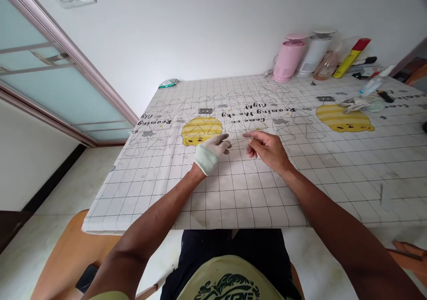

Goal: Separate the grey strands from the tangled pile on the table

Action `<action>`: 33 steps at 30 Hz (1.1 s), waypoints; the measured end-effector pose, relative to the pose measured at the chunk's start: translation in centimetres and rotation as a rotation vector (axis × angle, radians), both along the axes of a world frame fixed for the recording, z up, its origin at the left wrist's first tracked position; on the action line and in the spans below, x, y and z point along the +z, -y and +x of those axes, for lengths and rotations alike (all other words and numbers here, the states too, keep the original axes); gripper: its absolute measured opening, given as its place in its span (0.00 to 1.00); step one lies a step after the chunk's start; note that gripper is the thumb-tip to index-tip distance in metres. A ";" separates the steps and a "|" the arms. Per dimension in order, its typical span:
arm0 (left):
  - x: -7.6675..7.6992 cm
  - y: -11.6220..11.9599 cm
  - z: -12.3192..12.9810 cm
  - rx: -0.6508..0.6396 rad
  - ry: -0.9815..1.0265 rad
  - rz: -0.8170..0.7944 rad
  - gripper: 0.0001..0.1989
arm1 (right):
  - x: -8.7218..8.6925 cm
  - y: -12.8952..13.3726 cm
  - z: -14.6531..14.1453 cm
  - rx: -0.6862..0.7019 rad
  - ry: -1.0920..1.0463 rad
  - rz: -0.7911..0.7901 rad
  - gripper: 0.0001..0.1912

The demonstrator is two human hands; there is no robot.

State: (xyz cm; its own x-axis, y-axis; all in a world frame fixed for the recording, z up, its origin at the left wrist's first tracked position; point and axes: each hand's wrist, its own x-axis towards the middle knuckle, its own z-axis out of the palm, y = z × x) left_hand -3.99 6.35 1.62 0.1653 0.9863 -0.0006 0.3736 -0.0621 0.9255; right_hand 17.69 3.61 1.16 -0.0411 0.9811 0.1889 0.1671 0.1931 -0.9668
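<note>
My left hand (211,152), in a pale knitted glove with greyish fingertips, is over the middle of the table, its fingers bent together and pointing right. Facing it across a small gap, my bare right hand (269,151) has its thumb pressed to the index finger and the other fingers curled. Anything pinched in either hand is too thin to make out. Beyond and beside both hands, several thin grey bent wires (313,137), many roughly triangular, lie spread over the white checked tablecloth (267,197) printed with yellow bears.
Along the back right stand a pink cylinder (288,59), a white cylinder (313,53), a yellow-and-red box (352,58) and bottles. A crumpled glove (362,103) lies nearer. A green-white packet (167,83) is at the back left corner. An orange chair (63,255) holds a dark phone (87,277).
</note>
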 end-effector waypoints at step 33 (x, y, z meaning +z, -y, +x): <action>-3.2 -0.5 -0.8 -0.356 -0.810 0.845 0.20 | 0.2 0.5 -0.1 0.040 0.032 -0.064 0.19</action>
